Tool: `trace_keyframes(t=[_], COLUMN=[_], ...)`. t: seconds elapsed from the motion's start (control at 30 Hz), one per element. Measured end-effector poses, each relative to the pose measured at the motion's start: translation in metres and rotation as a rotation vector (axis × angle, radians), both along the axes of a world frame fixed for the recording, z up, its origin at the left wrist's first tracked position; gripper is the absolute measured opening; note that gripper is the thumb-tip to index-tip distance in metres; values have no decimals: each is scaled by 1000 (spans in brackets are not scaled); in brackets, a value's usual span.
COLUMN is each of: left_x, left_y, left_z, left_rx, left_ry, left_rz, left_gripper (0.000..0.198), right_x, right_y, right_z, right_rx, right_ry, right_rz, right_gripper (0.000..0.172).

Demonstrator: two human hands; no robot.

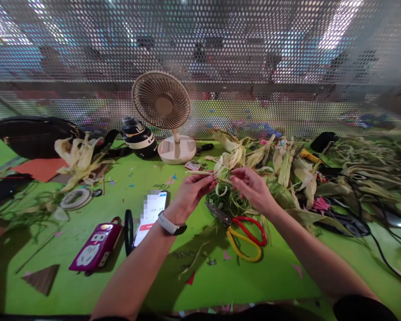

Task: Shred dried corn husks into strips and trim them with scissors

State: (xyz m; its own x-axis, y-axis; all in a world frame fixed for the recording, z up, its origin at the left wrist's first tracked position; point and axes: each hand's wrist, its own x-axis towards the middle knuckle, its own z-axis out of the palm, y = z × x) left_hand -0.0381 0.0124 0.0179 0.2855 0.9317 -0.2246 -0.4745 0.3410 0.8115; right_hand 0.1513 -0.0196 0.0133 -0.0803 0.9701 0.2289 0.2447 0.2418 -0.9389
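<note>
My left hand (191, 192) and my right hand (250, 186) are raised above the green table (87, 285), fingers pinched together. Between them they hold a thin pale strip of corn husk (217, 176) that runs from one hand to the other. A white watch sits on my left wrist. Under the hands lies a tangle of green strips (229, 201). Red and yellow scissors (242, 232) lie just below my right hand. A heap of pale corn husks (254, 154) lies right behind the hands.
A small beige fan (163, 111) stands at the back before a perforated metal screen. A phone (151, 214), a purple power strip (96, 247), a tape roll (75, 198) and more husks (80, 158) lie to the left. Cables and green leaves cover the right side.
</note>
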Motion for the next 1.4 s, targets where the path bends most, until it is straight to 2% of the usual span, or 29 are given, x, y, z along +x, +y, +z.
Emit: trace_keyframes(t=[0.13, 0.27, 0.37, 0.5, 0.57, 0.73, 0.87, 1.1, 1.23, 1.33, 1.4], left_x=[2, 4, 5, 7, 8, 9, 9, 22, 21, 14, 10], left_y=[-1, -7, -12, -20, -24, -28, -30, -36, -31, -25, -21], left_z=[-1, 3, 7, 10, 10, 10, 11, 5, 4, 6, 7], left_rx=[10, 114, 237, 422, 528, 631, 572, 374, 255, 221, 231], left_ry=[16, 165, 316, 463, 511, 547, 493, 300, 230, 166, 143], left_rz=[23, 24, -1, -193, -264, -268, -233, -133, -136, -119, -109], left_gripper=[21, 26, 30, 21, 16, 13, 17, 22, 26, 25, 23], right_x=[-7, -9, -5, 0, 1, -3, -6, -12, -6, 6, 13], right_y=[-10, -19, -18, -9, -6, -8, -11, -13, -11, -8, -8], right_z=[-1, 7, 14, 16, 13, 5, 1, 1, 8, 19, 27], right_rx=[363, 658, 753, 814, 785, 570, 441, 352, 221, 19, -149], right_ry=[-454, -822, -865, -723, -687, -666, -517, -328, -137, 40, 92], right_rz=[-41, -85, -94, -46, -30, -137, -186, -198, -135, -36, 103], right_gripper=[17, 21, 18, 11, 14, 23, 21, 17, 26, 39, 48])
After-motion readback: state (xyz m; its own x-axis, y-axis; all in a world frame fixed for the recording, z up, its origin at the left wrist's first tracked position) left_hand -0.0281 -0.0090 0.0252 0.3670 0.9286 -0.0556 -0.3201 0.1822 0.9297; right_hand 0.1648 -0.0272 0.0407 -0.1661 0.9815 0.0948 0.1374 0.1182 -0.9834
